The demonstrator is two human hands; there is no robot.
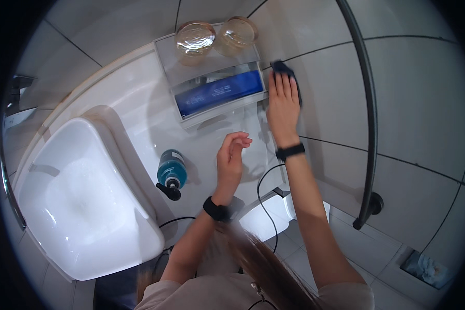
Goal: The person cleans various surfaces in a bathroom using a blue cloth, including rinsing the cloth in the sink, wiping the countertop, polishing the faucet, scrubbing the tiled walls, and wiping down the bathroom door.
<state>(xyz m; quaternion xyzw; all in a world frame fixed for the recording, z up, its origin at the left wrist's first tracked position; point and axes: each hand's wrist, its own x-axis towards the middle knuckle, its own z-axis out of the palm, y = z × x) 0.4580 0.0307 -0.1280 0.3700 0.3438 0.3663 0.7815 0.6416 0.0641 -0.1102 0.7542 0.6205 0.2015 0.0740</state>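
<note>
My right hand [283, 102] lies almost flat on the tiled wall [333, 97], pressing a dark cloth [282, 67] against it. The cloth shows past the fingertips and along the hand's outer side; the rest is under the palm. Above the white counter [201, 141] hovers my left hand [231, 159], loosely curled, with nothing in it. A teal pump bottle [172, 168] with a black pump head stands to its left. Close to my right fingers is a pale organizer box [209, 73], its front part holding a long blue packet [220, 93] that bears writing.
Two amber-tinted glasses [195, 38] stand on the organizer. A white washbasin [85, 201] fills the left side. A dark towel rail [366, 97] runs along the right wall. One black cable [260, 193] hangs by my right forearm. A tissue pack [426, 269] sits low right.
</note>
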